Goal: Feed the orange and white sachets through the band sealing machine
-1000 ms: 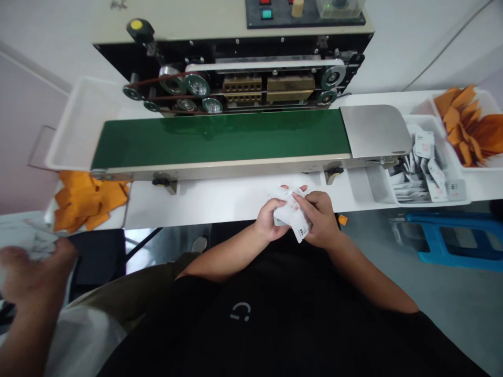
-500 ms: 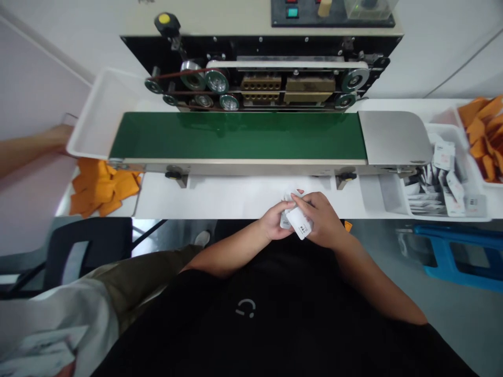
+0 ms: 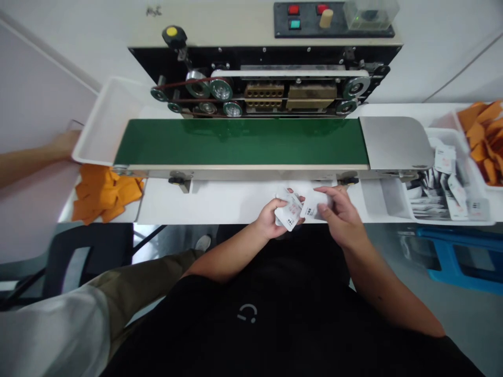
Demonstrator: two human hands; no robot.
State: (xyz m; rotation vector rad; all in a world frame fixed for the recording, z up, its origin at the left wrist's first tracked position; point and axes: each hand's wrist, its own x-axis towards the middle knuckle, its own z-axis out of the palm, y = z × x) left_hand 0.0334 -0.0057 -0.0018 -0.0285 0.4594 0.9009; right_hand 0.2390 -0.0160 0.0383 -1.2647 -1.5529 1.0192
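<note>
My left hand [image 3: 271,217] grips a few white printed sachets [image 3: 290,212], its thumb across the top one. Between the thumb and fingers of my right hand [image 3: 343,215] is another white sachet [image 3: 313,205] with small dark print. Its lower left corner meets or overlaps the ones in my left hand. Both hands are over the front edge of the white table [image 3: 236,201], in front of a sealing machine with a green conveyor belt [image 3: 243,141].
Right of the belt, a white bin [image 3: 485,212] holds many sachets; orange pouches [image 3: 491,136] fill another behind it. More orange pouches [image 3: 106,193] lie at left, below a white tray [image 3: 86,139]. A co-worker's arm [image 3: 39,154] reaches in. A blue stool [image 3: 463,256] stands right.
My right hand has drawn rightward from my left with one sachet, so the sachets are now fanned apart. The co-worker's sachets at lower left are out of view. The camera view has shifted slightly.
</note>
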